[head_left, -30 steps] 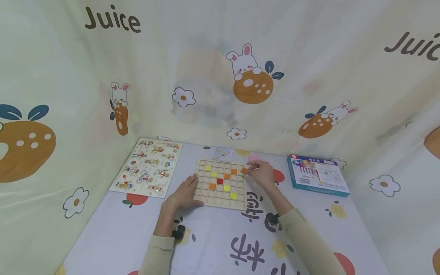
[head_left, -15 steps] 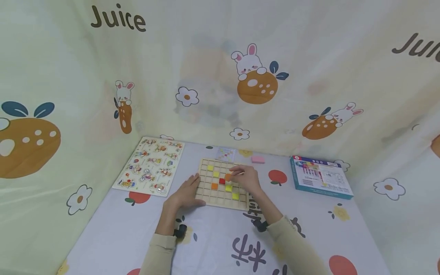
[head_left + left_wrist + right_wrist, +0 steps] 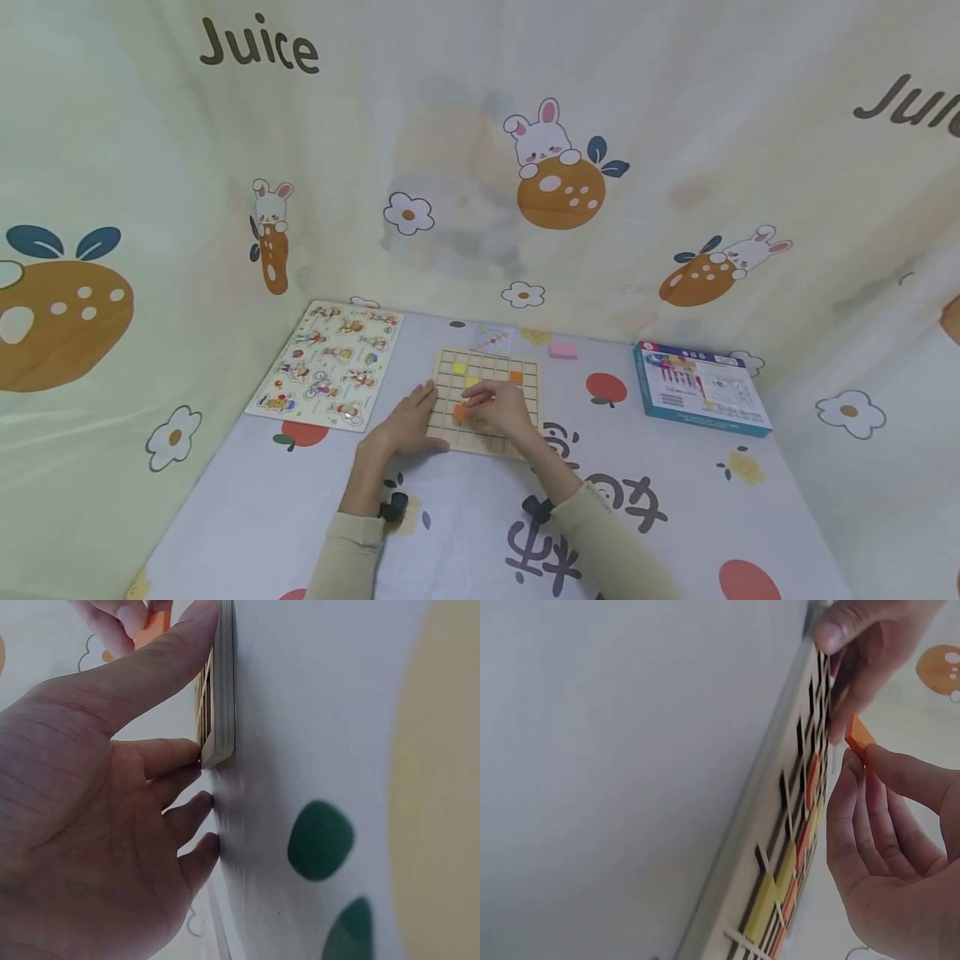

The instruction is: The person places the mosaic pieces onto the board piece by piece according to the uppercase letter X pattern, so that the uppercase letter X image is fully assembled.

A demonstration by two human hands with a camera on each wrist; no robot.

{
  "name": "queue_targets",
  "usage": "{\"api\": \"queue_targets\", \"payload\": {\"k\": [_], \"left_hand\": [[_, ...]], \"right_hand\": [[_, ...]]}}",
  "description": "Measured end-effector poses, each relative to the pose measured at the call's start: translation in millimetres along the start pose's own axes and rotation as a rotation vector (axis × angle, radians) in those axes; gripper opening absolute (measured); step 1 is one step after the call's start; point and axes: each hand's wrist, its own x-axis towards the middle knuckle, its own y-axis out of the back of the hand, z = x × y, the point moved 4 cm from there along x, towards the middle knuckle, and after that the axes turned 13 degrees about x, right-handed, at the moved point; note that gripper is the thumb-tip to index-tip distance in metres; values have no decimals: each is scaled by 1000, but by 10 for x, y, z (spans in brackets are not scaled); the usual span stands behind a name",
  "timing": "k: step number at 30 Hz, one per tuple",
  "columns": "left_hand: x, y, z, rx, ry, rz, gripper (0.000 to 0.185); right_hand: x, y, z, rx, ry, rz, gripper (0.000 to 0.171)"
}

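Note:
My right hand (image 3: 502, 410) is over the lower left part of a wooden grid board (image 3: 487, 441), its thumb and fingers pinching a small orange square tile (image 3: 859, 739). In the right wrist view that tile is held tilted, apart from the board. Orange, yellow and red tiles lie in the grid's cells; an orange tile (image 3: 516, 377) and a yellow tile (image 3: 459, 368) show in the head view, while others are hidden beneath the right hand. With straight fingers, my left hand (image 3: 405, 423) touches the board's left edge, its thumb along the near edge.
To the left lies a puzzle board (image 3: 326, 367) with cartoon figures. Behind the grid is a small pattern card (image 3: 492, 338), and a pink block (image 3: 563, 350) sits to its right. A teal-edged box (image 3: 701, 388) lies on the right, on a printed cloth (image 3: 450, 533).
My right hand has moved left and nearer across the board, from its far right corner to its lower left part, carrying the orange tile. The left hand stays at the board's edge.

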Motion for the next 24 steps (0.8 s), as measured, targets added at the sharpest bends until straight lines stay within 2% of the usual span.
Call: {"api": "queue_targets", "payload": {"k": [4,12,24], "left_hand": [[6,4,9,10,-2,10,107],[14,-30,33,1,0,8,107],[10,-22,7,12,0,2,107]], "right_hand": [[-14,-81,9,-6,39,-15,28],[-69,-211,66,-143,12,15,18],[-49,-304,45,-214,59,39,16]]}}
